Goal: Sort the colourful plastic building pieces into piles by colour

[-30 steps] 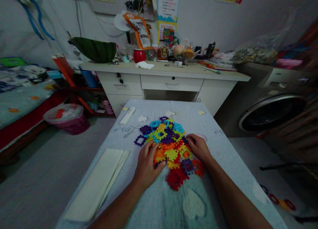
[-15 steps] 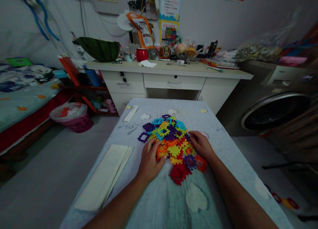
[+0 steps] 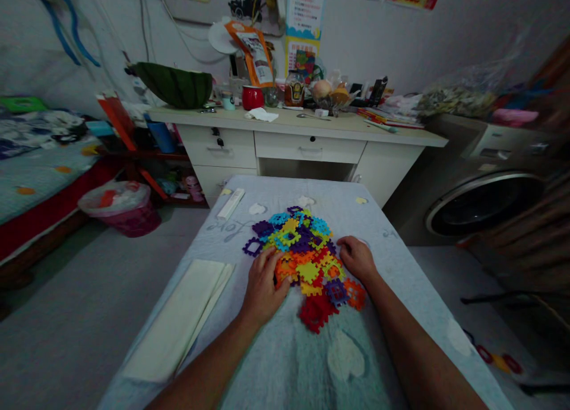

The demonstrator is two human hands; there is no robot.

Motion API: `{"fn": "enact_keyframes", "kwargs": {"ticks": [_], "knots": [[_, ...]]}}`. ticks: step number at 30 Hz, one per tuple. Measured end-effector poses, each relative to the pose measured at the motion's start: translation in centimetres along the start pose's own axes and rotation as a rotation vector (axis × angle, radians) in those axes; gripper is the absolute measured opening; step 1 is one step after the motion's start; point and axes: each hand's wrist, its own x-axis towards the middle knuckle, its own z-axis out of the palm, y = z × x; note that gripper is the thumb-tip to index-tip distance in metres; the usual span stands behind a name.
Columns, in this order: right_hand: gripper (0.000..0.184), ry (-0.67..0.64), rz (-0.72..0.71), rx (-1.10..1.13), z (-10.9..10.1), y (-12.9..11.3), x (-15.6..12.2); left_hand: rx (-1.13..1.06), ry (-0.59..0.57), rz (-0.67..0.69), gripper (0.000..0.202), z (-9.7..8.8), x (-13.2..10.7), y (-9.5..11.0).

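A heap of flat, toothed plastic puzzle tiles (image 3: pixel 306 254) in purple, blue, yellow, orange and red lies in the middle of a table covered with a pale blue cloth (image 3: pixel 285 362). My left hand (image 3: pixel 262 285) rests palm down on the heap's left edge, fingers spread over orange tiles. My right hand (image 3: pixel 356 258) lies flat against the heap's right side, fingers stretched toward the tiles. Neither hand grips a tile. A red tile (image 3: pixel 315 312) sits nearest to me.
A folded cream cloth (image 3: pixel 178 318) lies at the table's left. A white bar-shaped object (image 3: pixel 230 203) sits at the far left corner. Beyond stand a cluttered white desk (image 3: pixel 307 146), a washing machine (image 3: pixel 485 202) at right, and a pink bin (image 3: pixel 120 208) and bed at left.
The view shifted slightly. Both hands stay on the heap's two sides, barely moved.
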Motion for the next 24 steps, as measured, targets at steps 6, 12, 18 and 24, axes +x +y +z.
{"fn": "enact_keyframes", "kwargs": {"ticks": [6,12,18,24], "knots": [[0.027,-0.011,-0.004,0.002,-0.1,0.15,-0.11,0.002,-0.008,0.005,0.045,-0.2,0.09,0.25],[0.027,-0.01,0.003,0.025,-0.14,0.14,-0.2,0.002,-0.007,-0.01,0.044,-0.1,-0.04,0.21],[0.028,-0.023,-0.007,0.041,-0.14,0.42,-0.18,-0.001,-0.014,-0.021,0.046,-0.05,0.0,0.18],[0.027,-0.032,-0.073,0.039,-0.07,0.67,-0.43,-0.004,-0.01,-0.017,0.045,-0.04,-0.11,0.16]]}}
